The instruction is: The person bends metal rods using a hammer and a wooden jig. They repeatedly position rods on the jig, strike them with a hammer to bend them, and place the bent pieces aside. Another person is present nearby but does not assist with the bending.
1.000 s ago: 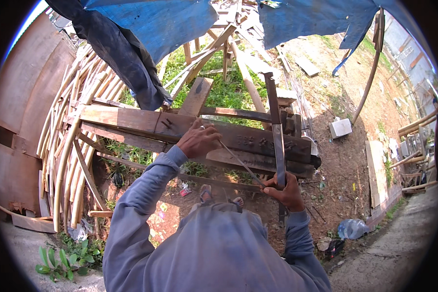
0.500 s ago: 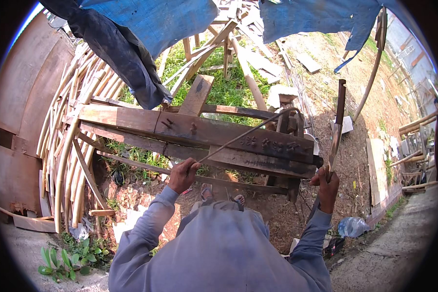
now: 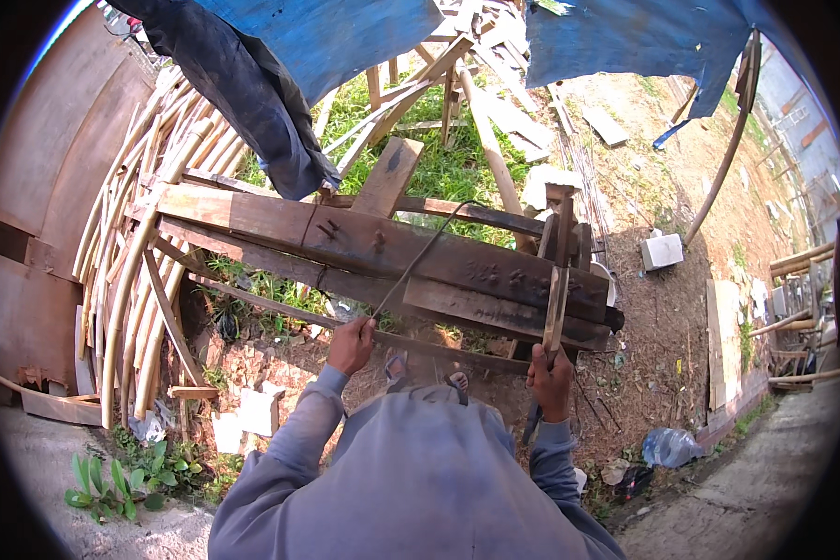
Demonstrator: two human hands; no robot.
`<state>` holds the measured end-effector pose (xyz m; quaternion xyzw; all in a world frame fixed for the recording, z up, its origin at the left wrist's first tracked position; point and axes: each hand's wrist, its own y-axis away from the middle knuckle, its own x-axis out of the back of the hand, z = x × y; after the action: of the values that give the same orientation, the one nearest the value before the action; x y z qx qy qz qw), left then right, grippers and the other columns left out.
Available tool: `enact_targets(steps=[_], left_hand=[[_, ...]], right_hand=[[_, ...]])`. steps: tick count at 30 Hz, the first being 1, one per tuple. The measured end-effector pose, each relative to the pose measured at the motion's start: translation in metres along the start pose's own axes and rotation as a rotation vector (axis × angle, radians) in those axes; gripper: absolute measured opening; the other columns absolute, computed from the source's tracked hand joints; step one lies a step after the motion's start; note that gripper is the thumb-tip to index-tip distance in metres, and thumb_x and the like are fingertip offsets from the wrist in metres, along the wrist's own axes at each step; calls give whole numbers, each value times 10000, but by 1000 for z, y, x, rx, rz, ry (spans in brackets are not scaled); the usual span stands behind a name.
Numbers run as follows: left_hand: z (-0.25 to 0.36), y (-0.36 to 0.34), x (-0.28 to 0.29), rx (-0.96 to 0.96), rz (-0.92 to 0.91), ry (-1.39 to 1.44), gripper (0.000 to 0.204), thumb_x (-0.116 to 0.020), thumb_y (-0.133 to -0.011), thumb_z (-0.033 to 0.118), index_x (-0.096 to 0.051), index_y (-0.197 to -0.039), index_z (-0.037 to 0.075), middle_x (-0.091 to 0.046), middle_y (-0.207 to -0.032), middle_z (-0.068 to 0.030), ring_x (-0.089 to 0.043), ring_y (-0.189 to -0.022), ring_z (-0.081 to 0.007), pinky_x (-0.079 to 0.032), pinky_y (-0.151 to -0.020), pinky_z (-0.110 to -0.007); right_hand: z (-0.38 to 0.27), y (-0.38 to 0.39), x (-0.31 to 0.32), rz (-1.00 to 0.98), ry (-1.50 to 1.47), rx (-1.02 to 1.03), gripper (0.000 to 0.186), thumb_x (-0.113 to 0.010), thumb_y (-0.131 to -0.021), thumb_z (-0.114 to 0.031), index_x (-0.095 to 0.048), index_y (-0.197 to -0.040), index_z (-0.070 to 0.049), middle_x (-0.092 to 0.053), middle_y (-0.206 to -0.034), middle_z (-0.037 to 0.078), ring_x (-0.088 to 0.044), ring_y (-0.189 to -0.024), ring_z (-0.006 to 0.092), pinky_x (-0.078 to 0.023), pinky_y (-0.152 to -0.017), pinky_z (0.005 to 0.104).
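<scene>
My left hand (image 3: 351, 346) is closed round the near end of a thin steel rod (image 3: 414, 261). The rod slants up and right across a heavy timber beam (image 3: 280, 224), and its far end curves over to the right. In my right hand (image 3: 552, 385) is a long narrow metal bar (image 3: 556, 308), its lower end running down past my wrist. The bar points away from me over the beam's right end, where short upright posts (image 3: 569, 233) stand. Metal pegs (image 3: 329, 229) stick out of the beam. Whether rod and bar touch anything on the beam, I cannot tell.
Bamboo poles (image 3: 126, 308) lean in a stack at the left beside brown panels (image 3: 47, 177). Dark trousers (image 3: 252, 103) and a blue tarp (image 3: 616, 61) hang above. A white block (image 3: 662, 251) and a plastic bottle (image 3: 670, 448) lie on the right. A lower rail (image 3: 439, 351) crosses near my legs.
My right hand has moved left and slightly nearer, and its bar has swung left over the beam's end. The rod's curved end has shifted left; my left hand stays nearly in place.
</scene>
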<state>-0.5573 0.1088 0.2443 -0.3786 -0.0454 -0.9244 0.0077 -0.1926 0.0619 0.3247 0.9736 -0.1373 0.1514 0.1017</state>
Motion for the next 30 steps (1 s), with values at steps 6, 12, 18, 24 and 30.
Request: enact_targets(steps=[6,12,18,24,30], left_hand=[[-3,-33,19,-105,123,-192,243,-619,-920,303,-674,-982,74,-681,-819,-192,-653,-818,-399,-487,-722,-486],[-13,-32,16,27,-96,56,303,-568,-953,309,-646,-955,16,-642,-795,-245,-630,-797,-429,-479,-716,-468],[-7,-27,0,34,-135,80,336,-502,-986,283,-618,-904,-21,-620,-813,-272,-597,-813,-467,-451,-701,-493],[-4,-35,-2,-23,-106,102,332,-490,-991,279,-615,-912,-18,-619,-827,-272,-592,-813,-465,-448,-701,-498],[-14,-40,-8,-54,-78,54,308,-506,-988,260,-620,-911,-16,-629,-825,-263,-608,-812,-451,-454,-700,-488]], right_hand=[[7,1,-29,-234,441,-29,475,-622,-922,-441,-621,-1040,19,-605,-640,172,-651,-629,321,-480,-600,433],[22,7,-56,-283,517,-7,488,-615,-920,-447,-607,-975,38,-624,-650,182,-669,-655,343,-485,-608,452],[-49,18,-64,-144,149,255,347,-656,-911,-345,-555,-878,-15,-604,-605,122,-649,-590,306,-477,-546,401],[-13,0,-80,-50,158,461,329,-663,-901,-316,-527,-855,-20,-597,-612,137,-627,-586,356,-475,-545,400],[11,-21,-78,-221,626,210,358,-611,-926,-369,-536,-886,-22,-603,-661,182,-618,-651,415,-480,-627,480]])
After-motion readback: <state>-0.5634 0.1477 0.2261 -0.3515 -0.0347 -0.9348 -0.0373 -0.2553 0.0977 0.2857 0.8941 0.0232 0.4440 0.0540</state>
